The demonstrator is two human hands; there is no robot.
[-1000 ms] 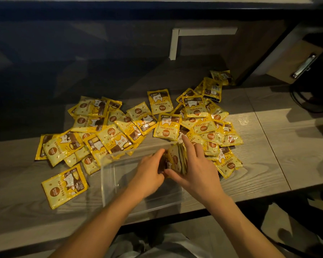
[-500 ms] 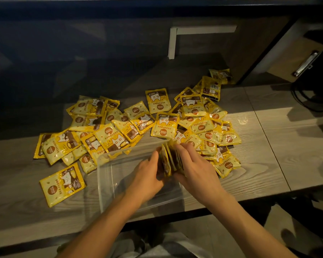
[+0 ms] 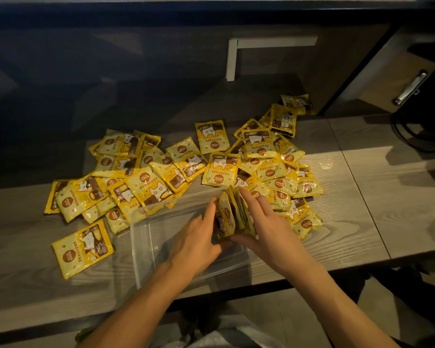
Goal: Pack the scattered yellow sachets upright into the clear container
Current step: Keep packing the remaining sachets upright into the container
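A clear rectangular container [image 3: 146,247] sits on the wooden table near its front edge. Several yellow sachets stand upright as a stack [image 3: 230,217] at the container's right end. My left hand [image 3: 196,237] presses against the stack's left face, inside the container. My right hand [image 3: 266,227] holds the stack from the right, fingers laid over its top. Many more yellow sachets [image 3: 146,182] lie flat and overlapping across the table behind and beside the container. One lone sachet [image 3: 83,247] lies to the container's left.
The table [image 3: 362,197] has a seam at the right and a front edge just below the container. A clipboard [image 3: 399,84] and dark cables [image 3: 417,131] lie at the far right. A white bracket [image 3: 232,59] stands against the dark back panel.
Both hands have stayed on the upright stack at the container's right end. My right fingers have spread flatter over the stack's top, and the stack looks pressed tighter together.
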